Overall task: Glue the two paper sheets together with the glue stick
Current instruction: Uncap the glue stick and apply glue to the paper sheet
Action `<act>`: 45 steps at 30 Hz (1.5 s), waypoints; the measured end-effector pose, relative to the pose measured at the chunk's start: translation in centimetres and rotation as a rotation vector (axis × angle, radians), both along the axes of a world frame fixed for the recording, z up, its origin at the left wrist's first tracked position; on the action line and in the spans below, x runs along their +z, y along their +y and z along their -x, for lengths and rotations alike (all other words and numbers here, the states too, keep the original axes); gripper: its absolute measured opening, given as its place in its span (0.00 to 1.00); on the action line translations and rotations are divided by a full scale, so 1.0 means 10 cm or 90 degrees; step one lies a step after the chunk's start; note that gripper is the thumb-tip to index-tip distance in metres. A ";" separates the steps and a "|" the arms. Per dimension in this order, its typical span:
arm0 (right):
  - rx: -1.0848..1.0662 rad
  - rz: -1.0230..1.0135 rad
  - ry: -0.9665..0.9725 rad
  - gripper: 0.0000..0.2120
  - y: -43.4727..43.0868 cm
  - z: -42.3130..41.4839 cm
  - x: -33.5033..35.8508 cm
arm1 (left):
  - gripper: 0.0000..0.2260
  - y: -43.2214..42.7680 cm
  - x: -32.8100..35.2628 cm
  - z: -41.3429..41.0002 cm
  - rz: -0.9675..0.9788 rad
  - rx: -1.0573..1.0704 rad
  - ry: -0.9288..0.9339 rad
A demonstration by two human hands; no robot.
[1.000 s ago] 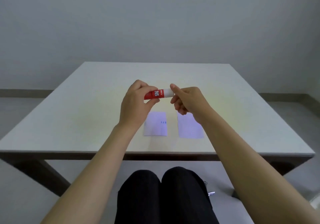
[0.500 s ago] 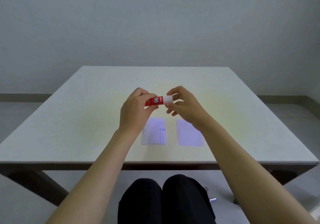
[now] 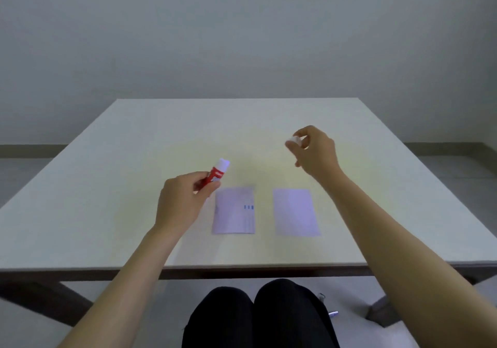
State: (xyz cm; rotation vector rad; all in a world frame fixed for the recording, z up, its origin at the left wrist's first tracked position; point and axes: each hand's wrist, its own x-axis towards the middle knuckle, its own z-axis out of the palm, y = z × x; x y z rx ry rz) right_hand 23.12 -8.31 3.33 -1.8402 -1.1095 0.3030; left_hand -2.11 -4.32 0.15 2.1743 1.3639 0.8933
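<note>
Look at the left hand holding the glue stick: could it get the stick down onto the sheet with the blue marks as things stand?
Probably yes. The left hand holds the uncapped glue stick just beside the marked sheet, with nothing lying between them. The right hand, holding the cap, is well clear.

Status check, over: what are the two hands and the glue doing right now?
Left hand grips the glue stick, tip bare. Right hand holds its white cap, raised. Two paper sheets flat, apart, unglued. Nothing in the way.

left hand: glue stick | right hand: cap | sheets on table
</note>
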 end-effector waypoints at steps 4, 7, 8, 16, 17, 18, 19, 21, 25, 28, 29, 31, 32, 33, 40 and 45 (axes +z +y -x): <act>-0.091 0.187 -0.169 0.15 0.07 -0.36 -0.17 | 0.04 0.03 -0.03 0.05 0.117 0.055 -0.170; -0.082 0.249 -0.235 0.15 0.08 -0.44 -0.34 | 0.04 0.01 -0.01 0.01 0.152 0.032 -0.239; -0.077 0.257 -0.250 0.15 0.07 -0.46 -0.40 | 0.04 0.00 -0.01 -0.02 0.164 0.019 -0.249; -0.042 0.174 -0.266 0.36 -0.17 -0.19 -0.32 | 0.02 -0.14 0.02 -0.13 0.254 0.044 -0.462; -0.012 0.106 -0.218 0.35 -0.23 -0.03 -0.28 | 0.02 -0.17 0.04 -0.17 0.266 0.056 -0.513; 0.039 0.042 -0.146 0.32 -0.30 0.15 -0.25 | 0.03 -0.21 0.06 -0.23 0.280 0.063 -0.566; 0.108 -0.002 -0.049 0.29 -0.37 0.34 -0.22 | 0.03 -0.25 0.09 -0.30 0.296 0.070 -0.615; 0.264 -0.040 0.170 0.23 -0.48 0.67 -0.18 | 0.03 -0.32 0.17 -0.43 0.326 0.081 -0.690; 0.273 -0.168 0.427 0.10 -0.58 0.91 -0.12 | 0.01 -0.46 0.30 -0.57 0.367 0.058 -0.766; 0.247 -0.200 0.479 0.07 -0.58 0.92 -0.09 | 0.01 -0.53 0.33 -0.59 0.360 0.033 -0.760; 0.228 -0.177 0.493 0.10 -0.58 0.94 -0.08 | 0.02 -0.55 0.34 -0.60 0.353 0.015 -0.746; 0.171 -0.085 0.522 0.19 -0.59 0.97 -0.06 | 0.03 -0.58 0.34 -0.62 0.325 -0.043 -0.702; 0.152 -0.038 0.541 0.23 -0.60 0.97 -0.05 | 0.05 -0.60 0.35 -0.63 0.309 -0.075 -0.679; 0.144 -0.007 0.556 0.25 -0.62 0.96 -0.03 | 0.06 -0.62 0.36 -0.64 0.296 -0.095 -0.664; 0.292 -0.147 0.562 0.08 -0.72 0.79 -0.05 | 0.01 -0.63 0.44 -0.65 0.328 -0.054 -0.696; 0.187 -0.003 0.690 0.25 -0.68 0.77 -0.02 | 0.03 -0.68 0.44 -0.71 0.331 -0.095 -0.694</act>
